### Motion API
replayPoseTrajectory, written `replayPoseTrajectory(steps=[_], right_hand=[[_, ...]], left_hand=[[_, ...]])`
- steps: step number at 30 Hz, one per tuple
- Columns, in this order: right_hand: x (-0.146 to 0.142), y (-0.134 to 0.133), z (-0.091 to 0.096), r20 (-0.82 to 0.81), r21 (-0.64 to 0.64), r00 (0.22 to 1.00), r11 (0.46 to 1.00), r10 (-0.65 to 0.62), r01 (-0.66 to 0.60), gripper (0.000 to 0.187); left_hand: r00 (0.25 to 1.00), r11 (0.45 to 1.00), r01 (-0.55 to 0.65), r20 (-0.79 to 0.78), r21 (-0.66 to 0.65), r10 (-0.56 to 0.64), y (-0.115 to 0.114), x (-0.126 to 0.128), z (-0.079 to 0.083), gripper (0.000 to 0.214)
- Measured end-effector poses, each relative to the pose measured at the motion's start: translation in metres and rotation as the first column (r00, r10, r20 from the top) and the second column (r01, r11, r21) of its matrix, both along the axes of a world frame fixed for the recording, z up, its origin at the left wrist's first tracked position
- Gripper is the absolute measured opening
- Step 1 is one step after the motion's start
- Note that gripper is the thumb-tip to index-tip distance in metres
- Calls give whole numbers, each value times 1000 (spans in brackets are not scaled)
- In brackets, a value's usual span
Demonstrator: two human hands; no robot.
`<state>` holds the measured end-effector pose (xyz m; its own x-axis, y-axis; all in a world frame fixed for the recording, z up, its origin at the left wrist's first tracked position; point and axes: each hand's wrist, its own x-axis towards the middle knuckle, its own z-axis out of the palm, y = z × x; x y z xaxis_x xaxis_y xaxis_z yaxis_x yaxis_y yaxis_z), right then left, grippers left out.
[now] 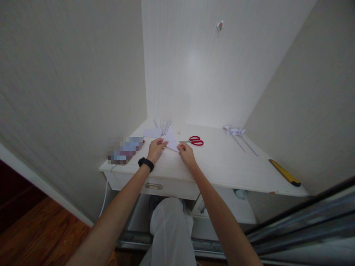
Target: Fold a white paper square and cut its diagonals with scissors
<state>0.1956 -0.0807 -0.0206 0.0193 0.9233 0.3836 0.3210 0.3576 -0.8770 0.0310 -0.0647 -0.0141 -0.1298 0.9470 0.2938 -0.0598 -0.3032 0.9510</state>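
Note:
A white paper folded into a triangle [171, 140] lies on the white desk [222, 162]. My left hand [156, 149], with a black band on its wrist, presses the paper's near left corner with closed fingers. My right hand [186, 152] pinches the paper's near right corner. Both hands rest on the desk top, close together.
Red-handled scissors [194, 140] lie just right of the paper. White paper pinwheels on sticks [237, 135] lie at the back right, a yellow utility knife [284, 172] by the right edge. More paper [152, 133] and thin sticks [165, 126] sit behind. A blurred object [126, 150] lies left. Walls enclose three sides.

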Motion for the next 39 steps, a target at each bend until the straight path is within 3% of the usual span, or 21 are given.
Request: replayPoseTrajectory(steps=[8,12,17,21,27,33,39], right_hand=[[-1,4,-5,-63,10,997,999,41,-41,9],[0,7,-7,-67,43,998,999,8,-5,8],[1,4,-5,-42,59,999,998,-4,7,29],[0,2,-2,13,40,1000,999,18,-19,32],[-1,0,-1,65,37,996,997,69,-71,62],[0,2,-2,67,87,995,993,77,-83,47],[1,4,-3,37,80,997,994,68,-71,41]], left_hand=[[996,996,-86,-3,24,86,-1,-3,3,23],[999,999,-50,-7,19,50,-2,-2,3,22],[999,1000,12,32,-29,-11,-3,0,2,24],[998,997,63,27,-32,-62,-3,2,2,28],[995,995,84,54,-49,-81,-2,2,2,33],[983,983,179,57,-38,-177,-3,4,0,41],[968,984,177,184,-10,-172,-4,5,-1,36]])
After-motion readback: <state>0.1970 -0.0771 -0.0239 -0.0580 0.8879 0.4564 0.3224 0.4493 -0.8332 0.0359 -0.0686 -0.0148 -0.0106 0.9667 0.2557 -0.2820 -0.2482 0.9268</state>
